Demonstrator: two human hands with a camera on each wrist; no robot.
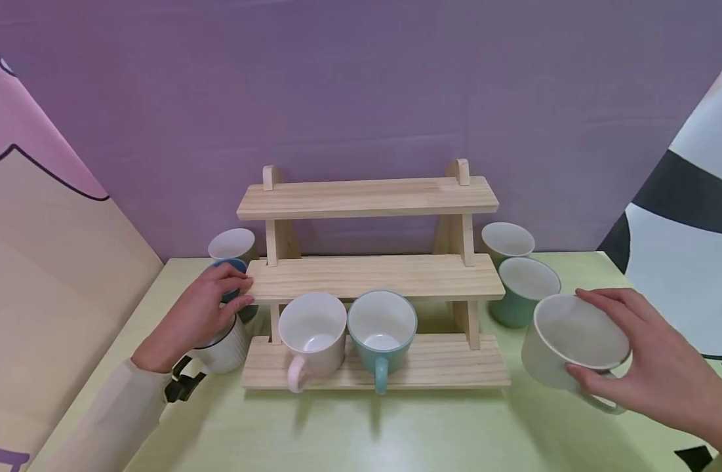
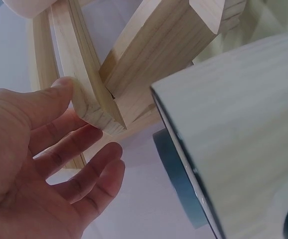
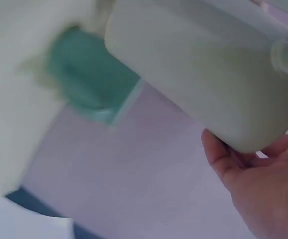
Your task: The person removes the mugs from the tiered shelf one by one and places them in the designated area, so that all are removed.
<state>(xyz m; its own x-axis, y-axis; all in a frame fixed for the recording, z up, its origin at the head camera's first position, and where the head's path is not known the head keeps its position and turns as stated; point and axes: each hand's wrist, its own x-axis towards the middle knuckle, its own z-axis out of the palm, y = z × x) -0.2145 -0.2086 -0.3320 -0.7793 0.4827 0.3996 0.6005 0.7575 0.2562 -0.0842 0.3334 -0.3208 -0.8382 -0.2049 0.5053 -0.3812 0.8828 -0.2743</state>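
Observation:
My left hand (image 1: 204,311) pinches the left end of the middle board of a three-tier wooden display shelf (image 1: 372,278); the left wrist view shows the thumb on one side of the board end (image 2: 91,107) and fingers on the other. My right hand (image 1: 656,357) grips a greyish-white mug (image 1: 546,347) by its rim, tilted, above the table at the shelf's right. Its handle, partly covered by the hand, points toward me. On the bottom tier stand a pale pink mug (image 1: 322,347) and a teal mug (image 1: 387,357), side by side, handles facing me.
Left of the shelf stand a ribbed white mug (image 1: 227,351) with a dark rim, a blue mug (image 1: 233,264) and a pale mug (image 1: 231,244). A green mug (image 1: 517,301) and another pale mug (image 1: 505,239) stand at the right. A purple cloth (image 1: 361,92) hangs behind.

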